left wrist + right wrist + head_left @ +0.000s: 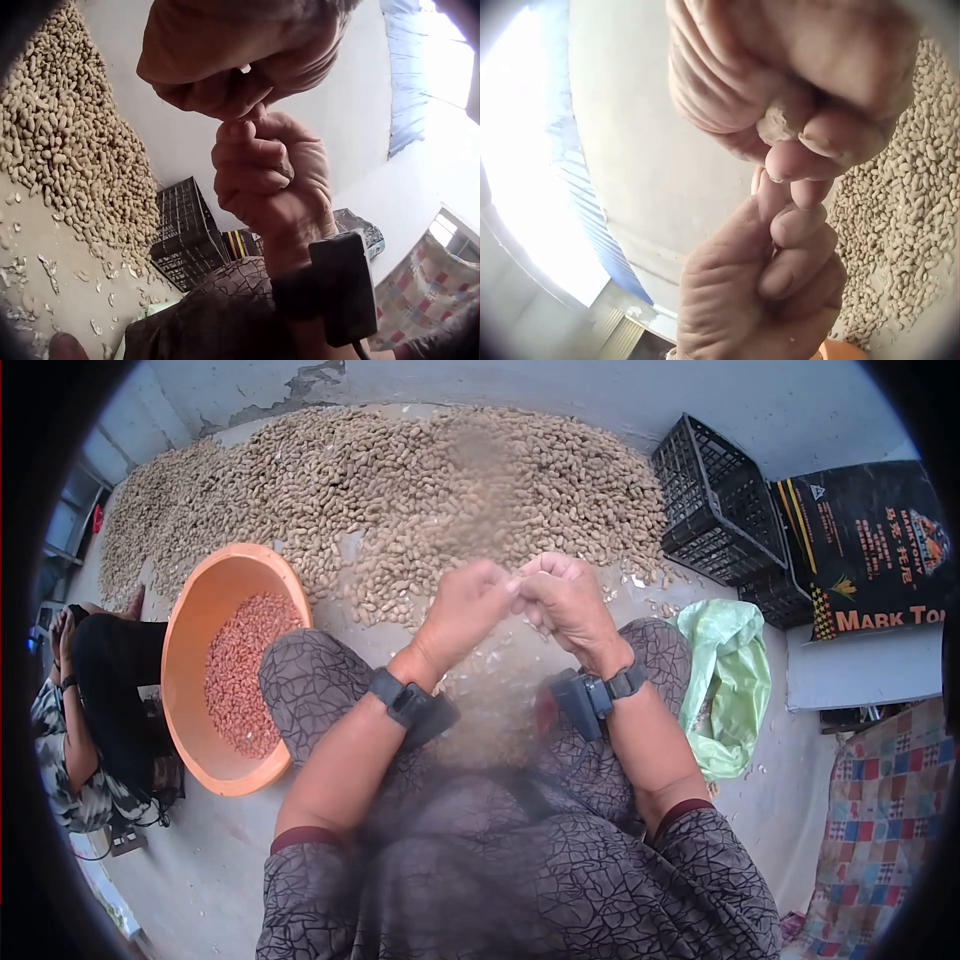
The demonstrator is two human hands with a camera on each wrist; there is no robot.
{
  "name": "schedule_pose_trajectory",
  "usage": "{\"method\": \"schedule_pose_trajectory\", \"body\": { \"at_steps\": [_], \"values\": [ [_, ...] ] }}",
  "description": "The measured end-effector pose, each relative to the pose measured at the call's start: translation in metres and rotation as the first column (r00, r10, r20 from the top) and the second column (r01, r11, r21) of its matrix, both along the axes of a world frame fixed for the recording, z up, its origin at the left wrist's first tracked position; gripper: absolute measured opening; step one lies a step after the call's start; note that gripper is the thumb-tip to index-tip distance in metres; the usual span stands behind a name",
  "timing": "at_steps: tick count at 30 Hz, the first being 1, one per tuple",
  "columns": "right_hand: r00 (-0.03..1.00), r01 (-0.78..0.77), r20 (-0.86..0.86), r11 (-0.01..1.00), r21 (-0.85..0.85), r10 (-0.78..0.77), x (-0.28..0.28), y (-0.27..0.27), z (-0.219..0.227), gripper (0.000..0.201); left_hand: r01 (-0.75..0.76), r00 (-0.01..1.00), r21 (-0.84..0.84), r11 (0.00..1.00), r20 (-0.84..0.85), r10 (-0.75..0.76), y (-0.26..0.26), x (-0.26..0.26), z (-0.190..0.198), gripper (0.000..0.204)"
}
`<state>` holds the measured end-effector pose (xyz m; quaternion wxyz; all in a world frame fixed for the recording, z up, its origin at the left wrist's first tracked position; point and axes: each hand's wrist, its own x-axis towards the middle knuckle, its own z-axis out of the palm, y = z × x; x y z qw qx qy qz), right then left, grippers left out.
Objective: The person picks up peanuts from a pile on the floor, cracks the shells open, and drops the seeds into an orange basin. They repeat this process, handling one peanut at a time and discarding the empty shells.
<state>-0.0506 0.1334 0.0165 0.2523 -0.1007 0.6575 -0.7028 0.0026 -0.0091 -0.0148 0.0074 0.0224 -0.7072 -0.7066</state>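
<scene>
My left hand (463,612) and right hand (568,605) meet at their fingertips in front of the peanut pile (400,500). Both have curled fingers and pinch at one spot, where a peanut is almost wholly hidden by the fingertips. In the right wrist view, a pale peanut (778,124) shows in the curl of my right hand (802,82), above my left hand (757,277). The left wrist view shows a peanut (285,169) held under the right hand's bent fingers. Beside my left knee stands an orange basin (180,660) with shelled reddish peanuts (245,670).
A light green plastic bag (735,660) stands by my right knee. Black plastic crates (715,500) and a black printed sack (870,550) are at the back right. Shell bits (49,274) litter the floor. Another person (85,710) sits at the far left.
</scene>
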Motion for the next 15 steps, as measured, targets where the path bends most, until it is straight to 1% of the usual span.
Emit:
{"method": "schedule_pose_trajectory", "body": {
  "at_steps": [2,4,6,8,9,11,12,14,15],
  "values": [
    [1.0,0.007,0.013,1.0,-0.009,-0.007,0.003,-0.002,0.0,0.002,-0.025,1.0,0.062,0.998,-0.014,0.026,0.003,-0.001,-0.005,0.01],
    [0.998,0.034,-0.05,0.999,0.014,-0.034,0.006,-0.004,-0.003,0.003,-0.04,0.999,0.056,0.998,-0.034,0.042,0.004,0.0,-0.009,0.011],
    [0.997,0.039,-0.072,0.999,0.034,-0.036,0.007,-0.005,-0.005,0.003,-0.052,0.997,0.048,0.998,-0.051,0.054,0.004,0.001,-0.011,0.012],
    [0.995,0.046,-0.093,0.998,0.052,-0.041,0.009,-0.005,-0.004,0.003,-0.054,0.999,0.11,0.993,0.007,0.054,0.005,0.001,-0.011,0.014],
    [0.994,0.051,-0.102,0.997,0.056,-0.045,0.01,-0.005,-0.002,0.003,-0.054,0.999,0.109,0.993,0.006,0.054,0.005,0.002,-0.009,0.014],
    [0.993,0.057,-0.111,0.997,0.059,-0.05,0.011,-0.005,-0.002,0.003,-0.06,0.998,0.174,0.983,0.039,0.054,0.006,0.003,-0.006,0.014],
    [0.99,0.069,-0.123,0.996,0.055,-0.061,0.011,-0.006,-0.003,0.004,-0.06,0.998,0.172,0.983,0.039,0.054,0.006,0.004,-0.002,0.014],
    [0.988,0.08,-0.135,0.995,0.05,-0.073,0.012,-0.006,-0.003,0.004,-0.125,0.978,0.277,0.953,0.194,0.071,0.006,0.006,0.006,0.014],
    [0.989,0.081,-0.132,0.995,0.051,-0.073,0.012,-0.006,-0.003,0.005,-0.125,0.978,0.275,0.953,0.194,0.072,0.006,0.006,0.003,0.014]
  ]
}}
